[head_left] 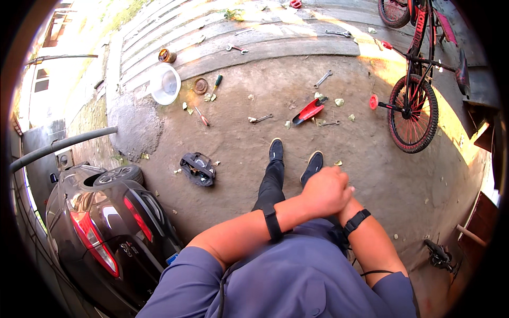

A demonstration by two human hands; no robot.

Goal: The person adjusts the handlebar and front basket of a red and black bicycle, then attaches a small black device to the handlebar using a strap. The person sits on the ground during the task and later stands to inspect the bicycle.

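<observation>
In front of my body my left hand (326,193) is closed, its fingers curled. It overlaps my right hand (345,203), which is mostly hidden behind it, so its fingers do not show. Whether anything is between the hands cannot be seen. Both wrists wear dark bands. Beyond my shoes on the ground lie a red and black bicycle fender (308,111), a wrench (322,79), a smaller wrench (261,118), another short wrench (330,123) and an orange-handled screwdriver (202,117). None of these touches my hands.
A bicycle (411,108) stands at the right, a dark car (106,228) at the lower left. A dark bag (198,168) lies left of my feet. Farther off are a translucent basin (166,84), a tin (166,55), a green-handled screwdriver (217,85) and stone steps (265,49).
</observation>
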